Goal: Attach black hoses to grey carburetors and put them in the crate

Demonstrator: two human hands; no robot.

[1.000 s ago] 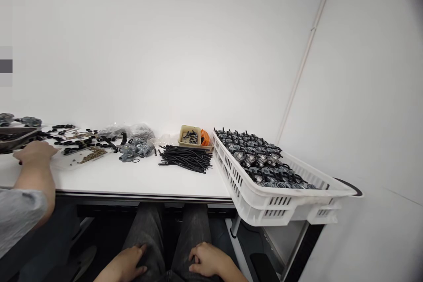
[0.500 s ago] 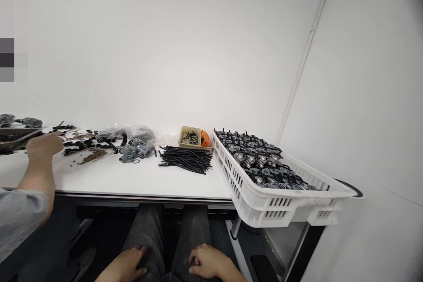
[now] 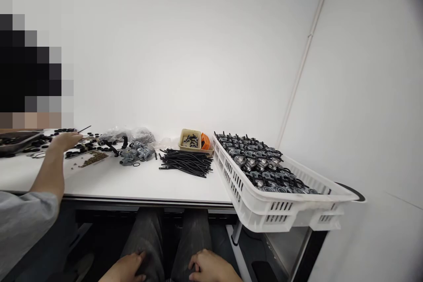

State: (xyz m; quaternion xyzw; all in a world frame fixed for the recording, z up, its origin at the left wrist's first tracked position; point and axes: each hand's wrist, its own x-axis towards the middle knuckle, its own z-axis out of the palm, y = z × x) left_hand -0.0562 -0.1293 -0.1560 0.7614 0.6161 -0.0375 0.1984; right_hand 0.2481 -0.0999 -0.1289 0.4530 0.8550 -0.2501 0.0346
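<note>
My left hand [image 3: 127, 268] rests on my left thigh in dark trousers, fingers and thumb apart, holding nothing. On the other thigh lies my right hand [image 3: 213, 266], loosely bent, fingers slightly apart and nothing in its grasp. Both are below the table edge, away from the parts. On the white table [image 3: 132, 185] in front of me is a pile of short black hoses [image 3: 187, 161]. Left of it sit grey metal carburetor-like parts [image 3: 136, 153] beside a black ring [image 3: 136, 165].
A white plastic crate [image 3: 238, 189] full of metal parts with black hoses overhangs the table's right corner. A cream bin [image 3: 190, 139] and orange basket [image 3: 205, 142] stand behind the hoses. At left, a co-worker's arm [image 3: 53, 165] reaches over brass pieces [image 3: 94, 158] and black parts.
The co-worker has leaned into view at left, the hand moved right and now with a thin dark stick-like thing at it. My hands stay on my thighs; the view shifted slightly.
</note>
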